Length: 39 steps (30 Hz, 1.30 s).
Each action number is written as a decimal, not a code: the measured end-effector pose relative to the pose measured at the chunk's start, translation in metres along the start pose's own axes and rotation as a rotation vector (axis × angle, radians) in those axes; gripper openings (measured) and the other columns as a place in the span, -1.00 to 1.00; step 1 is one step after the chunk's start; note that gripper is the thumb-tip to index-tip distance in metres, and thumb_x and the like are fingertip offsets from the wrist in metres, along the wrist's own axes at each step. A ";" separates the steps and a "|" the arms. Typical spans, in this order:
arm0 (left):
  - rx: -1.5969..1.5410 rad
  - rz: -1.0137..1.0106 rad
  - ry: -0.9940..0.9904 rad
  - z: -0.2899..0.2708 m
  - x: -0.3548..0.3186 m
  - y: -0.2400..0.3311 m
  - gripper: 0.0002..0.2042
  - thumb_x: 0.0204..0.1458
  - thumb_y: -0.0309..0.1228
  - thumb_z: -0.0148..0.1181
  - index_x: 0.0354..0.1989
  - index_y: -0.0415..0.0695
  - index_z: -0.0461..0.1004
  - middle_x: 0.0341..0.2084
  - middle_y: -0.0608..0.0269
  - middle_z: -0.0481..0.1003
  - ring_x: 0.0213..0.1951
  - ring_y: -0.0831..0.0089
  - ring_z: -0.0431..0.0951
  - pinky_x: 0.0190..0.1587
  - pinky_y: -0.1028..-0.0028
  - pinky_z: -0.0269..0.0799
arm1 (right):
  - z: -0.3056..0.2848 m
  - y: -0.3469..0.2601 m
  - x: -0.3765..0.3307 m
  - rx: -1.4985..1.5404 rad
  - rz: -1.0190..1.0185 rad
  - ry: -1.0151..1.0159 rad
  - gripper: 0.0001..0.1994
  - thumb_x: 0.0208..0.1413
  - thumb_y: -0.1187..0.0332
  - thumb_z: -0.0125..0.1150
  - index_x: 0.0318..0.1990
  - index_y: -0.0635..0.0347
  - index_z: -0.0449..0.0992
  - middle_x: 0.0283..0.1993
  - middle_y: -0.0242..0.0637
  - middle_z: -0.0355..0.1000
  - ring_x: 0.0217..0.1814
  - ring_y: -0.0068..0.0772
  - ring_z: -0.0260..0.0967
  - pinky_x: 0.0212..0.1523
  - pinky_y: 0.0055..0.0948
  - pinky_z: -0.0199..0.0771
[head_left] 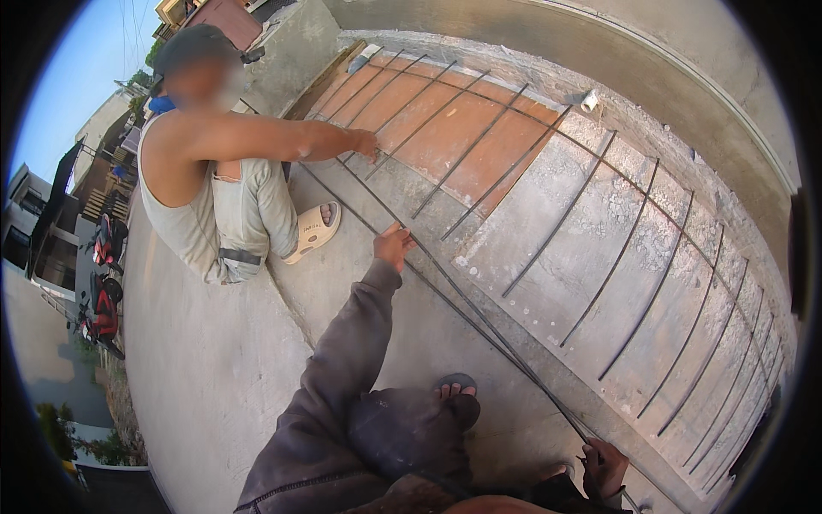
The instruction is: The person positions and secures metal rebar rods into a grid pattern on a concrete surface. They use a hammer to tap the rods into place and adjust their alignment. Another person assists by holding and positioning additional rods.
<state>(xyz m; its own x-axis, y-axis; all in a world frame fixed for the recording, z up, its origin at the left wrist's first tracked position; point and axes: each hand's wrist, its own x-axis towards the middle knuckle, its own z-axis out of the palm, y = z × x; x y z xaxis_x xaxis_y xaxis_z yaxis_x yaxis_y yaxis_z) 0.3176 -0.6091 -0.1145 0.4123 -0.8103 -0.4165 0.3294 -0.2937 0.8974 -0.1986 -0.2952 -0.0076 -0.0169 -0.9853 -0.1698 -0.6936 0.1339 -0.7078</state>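
Observation:
My left hand, in a dark sleeve, is stretched forward, its fingers closed round a long thin steel bar. A second steel bar runs beside it on the left, and the two converge toward the lower right. There my right hand is curled round the bars' near part; exactly which bar it grips is partly hidden by the fingers. Ahead and to the right, a row of short steel bars crosses a long steel bar over the slab.
A co-worker squats at left, one arm over the far bars. An orange-brown board and a pale rough concrete strip lie under the grid. A white pipe stub sticks out by the low wall. Motorcycles stand far left.

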 end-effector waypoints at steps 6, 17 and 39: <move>-0.038 0.018 -0.008 0.002 0.005 -0.001 -0.39 0.15 -0.57 0.08 0.37 -0.45 0.05 0.04 0.06 0.35 0.05 0.22 0.40 0.11 0.23 0.41 | 0.005 0.000 0.003 0.020 -0.025 -0.005 -0.86 0.03 0.47 0.31 -0.26 0.29 0.62 -0.42 -0.07 0.53 -0.46 -0.08 0.49 -0.40 -0.28 0.47; -0.056 0.023 -0.028 0.003 0.005 0.005 -0.39 0.17 -0.57 0.06 0.38 -0.44 0.01 0.17 -0.01 0.28 0.15 0.19 0.36 0.13 0.22 0.39 | -0.003 -0.006 0.003 -0.102 -0.068 0.046 -0.86 0.03 0.47 0.33 -0.24 0.27 0.62 -0.50 -0.08 0.46 -0.49 -0.08 0.46 -0.46 -0.27 0.41; -0.051 -0.025 0.026 0.010 0.000 -0.003 -0.39 0.17 -0.60 0.06 0.39 -0.41 0.01 0.22 0.02 0.23 0.14 0.22 0.38 0.13 0.26 0.39 | -0.008 -0.008 0.004 -0.171 -0.086 0.065 -0.86 0.04 0.50 0.32 -0.21 0.20 0.60 -0.52 -0.16 0.42 -0.52 -0.11 0.44 -0.52 -0.26 0.38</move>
<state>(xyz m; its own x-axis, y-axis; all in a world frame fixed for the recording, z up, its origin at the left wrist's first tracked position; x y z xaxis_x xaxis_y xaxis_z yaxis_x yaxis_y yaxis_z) 0.3079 -0.6134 -0.1161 0.4249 -0.7897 -0.4425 0.3823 -0.2866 0.8785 -0.1991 -0.3008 0.0028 0.0056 -0.9979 -0.0652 -0.8067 0.0340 -0.5900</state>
